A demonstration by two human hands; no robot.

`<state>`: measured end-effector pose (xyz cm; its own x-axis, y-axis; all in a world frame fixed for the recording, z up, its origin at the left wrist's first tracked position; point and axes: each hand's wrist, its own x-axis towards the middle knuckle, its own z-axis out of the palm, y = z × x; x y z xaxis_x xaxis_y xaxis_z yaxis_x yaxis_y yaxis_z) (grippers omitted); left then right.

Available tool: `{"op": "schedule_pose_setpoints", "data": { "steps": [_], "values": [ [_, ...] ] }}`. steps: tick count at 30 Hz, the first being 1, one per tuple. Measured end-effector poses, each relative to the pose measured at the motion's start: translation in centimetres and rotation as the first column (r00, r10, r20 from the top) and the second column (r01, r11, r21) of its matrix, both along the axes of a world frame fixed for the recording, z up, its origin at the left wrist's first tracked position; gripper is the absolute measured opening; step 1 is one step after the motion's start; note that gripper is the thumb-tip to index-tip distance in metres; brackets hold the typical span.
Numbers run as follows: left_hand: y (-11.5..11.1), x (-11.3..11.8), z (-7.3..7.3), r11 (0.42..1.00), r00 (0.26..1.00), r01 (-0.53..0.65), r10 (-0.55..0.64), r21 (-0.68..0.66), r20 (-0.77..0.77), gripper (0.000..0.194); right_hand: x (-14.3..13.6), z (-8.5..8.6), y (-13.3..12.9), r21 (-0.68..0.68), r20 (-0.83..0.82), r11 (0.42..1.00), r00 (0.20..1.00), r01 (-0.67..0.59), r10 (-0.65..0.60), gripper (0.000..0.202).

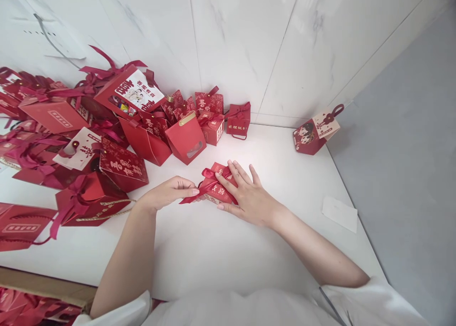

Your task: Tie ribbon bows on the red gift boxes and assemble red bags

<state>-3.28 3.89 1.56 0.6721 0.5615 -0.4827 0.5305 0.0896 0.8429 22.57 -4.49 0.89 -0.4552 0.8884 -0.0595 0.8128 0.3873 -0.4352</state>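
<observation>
A small red gift box (220,191) with pale Chinese characters rests on the white table, a red ribbon (207,186) tied in a bow over its top. My left hand (174,193) is at the box's left side, thumb and fingers pinched on a loose end of that ribbon. Its lower fingers are partly hidden behind the ribbon. Spread across the top and right side of the box lies my right hand (245,193), fingers apart and touching the box and bow.
Many red gift boxes (123,167) with ribbons crowd the left. A single box (313,132) stands at the back right near the grey panel (402,141). White paper (339,213) lies at the right edge. A cardboard carton (46,284) holding red items is at lower left.
</observation>
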Motion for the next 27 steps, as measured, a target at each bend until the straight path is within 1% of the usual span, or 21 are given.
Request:
{"op": "schedule_pose_setpoints", "data": {
  "steps": [2,3,4,5,6,7,8,9,10,12,14,15,16,18,19,20,21,22,23,25,27],
  "values": [
    [0.0,-0.1,0.1,0.999,0.999,-0.023,0.024,0.024,-0.048,0.04,0.5,0.3,0.2,0.005,-0.056,1.0,0.998,-0.003,0.003,0.078],
    [0.0,-0.1,0.0,0.997,0.996,-0.059,0.063,0.059,-0.071,0.043,0.9,0.5,0.4,0.019,-0.093,1.0,0.996,0.017,-0.015,0.075],
    [0.0,0.1,-0.1,0.986,0.988,-0.12,0.13,0.116,-0.079,0.045,1.4,0.7,0.6,0.044,-0.132,0.997,0.99,0.057,-0.051,0.071],
    [0.1,0.3,-0.3,0.96,0.973,-0.206,0.221,0.191,-0.061,0.045,2.0,0.9,0.8,0.077,-0.17,0.991,0.981,0.112,-0.098,0.065],
    [0.1,0.6,-0.6,0.912,0.946,-0.309,0.324,0.271,-0.011,0.044,2.5,1.1,1.0,0.11,-0.206,0.979,0.968,0.171,-0.146,0.059],
    [0.1,1.0,-1.0,0.845,0.906,-0.414,0.418,0.339,0.065,0.04,3.1,1.1,1.3,0.138,-0.241,0.965,0.953,0.223,-0.185,0.053],
    [0.1,1.5,-1.3,0.773,0.862,-0.503,0.483,0.386,0.155,0.035,3.6,1.0,1.6,0.149,-0.278,0.954,0.937,0.259,-0.211,0.047],
    [0.0,2.0,-1.6,0.713,0.824,-0.565,0.51,0.415,0.246,0.031,3.9,0.7,1.9,0.141,-0.316,0.949,0.921,0.282,-0.226,0.043],
    [-0.2,2.6,-1.8,0.674,0.805,-0.593,0.498,0.441,0.322,0.03,4.0,0.2,2.2,0.11,-0.359,0.949,0.902,0.295,-0.239,0.04],
    [-0.9,3.9,-2.1,0.632,0.82,-0.57,0.405,0.525,0.403,0.029,3.9,-1.1,2.9,-0.006,-0.459,0.952,0.845,0.306,-0.275,0.043],
    [-1.9,5.1,-2.1,0.6,0.867,-0.497,0.311,0.627,0.389,0.028,3.2,-2.4,3.5,-0.146,-0.572,0.95,0.759,0.278,-0.31,0.046],
    [-2.3,5.6,-2.1,0.591,0.886,-0.463,0.287,0.66,0.364,0.026,2.8,-2.9,3.8,-0.207,-0.634,0.948,0.704,0.244,-0.32,0.046],
    [-2.7,6.0,-2.1,0.591,0.898,-0.441,0.277,0.676,0.343,0.024,2.4,-3.2,4.0,-0.26,-0.697,0.945,0.64,0.197,-0.325,0.047],
    [-3.2,6.5,-2.2,0.607,0.901,-0.433,0.286,0.666,0.326,0.02,2.0,-3.5,4.1,-0.33,-0.806,0.941,0.494,0.081,-0.325,0.05],
    [-3.4,6.6,-2.2,0.616,0.898,-0.44,0.296,0.653,0.325,0.017,1.9,-3.4,4.1,-0.347,-0.842,0.937,0.432,0.027,-0.324,0.052],
    [-3.4,6.7,-2.2,0.625,0.895,-0.446,0.306,0.641,0.325,0.016,2.0,-3.2,4.1,-0.356,-0.862,0.934,0.392,-0.013,-0.323,0.052],
    [-3.5,6.8,-2.3,0.632,0.892,-0.453,0.316,0.63,0.324,0.015,2.1,-2.9,4.1,-0.356,-0.869,0.934,0.378,-0.032,-0.318,0.05],
    [-3.4,6.8,-2.3,0.637,0.89,-0.455,0.325,0.622,0.319,0.016,2.3,-2.7,4.1,-0.349,-0.867,0.937,0.389,-0.024,-0.313,0.045],
    [-3.4,6.8,-2.3,0.642,0.891,-0.455,0.332,0.617,0.311,0.017,2.5,-2.4,4.0,-0.338,-0.853,0.941,0.42,0.005,-0.309,0.038],
    [-3.4,6.7,-2.2,0.646,0.895,-0.446,0.334,0.619,0.297,0.019,2.8,-2.1,4.0,-0.318,-0.799,0.945,0.515,0.077,-0.31,0.027],
    [-3.4,6.6,-2.1,0.653,0.902,-0.432,0.324,0.622,0.286,0.017,2.9,-1.9,3.9,-0.314,-0.73,0.943,0.607,0.113,-0.316,0.028]
  ]
}}
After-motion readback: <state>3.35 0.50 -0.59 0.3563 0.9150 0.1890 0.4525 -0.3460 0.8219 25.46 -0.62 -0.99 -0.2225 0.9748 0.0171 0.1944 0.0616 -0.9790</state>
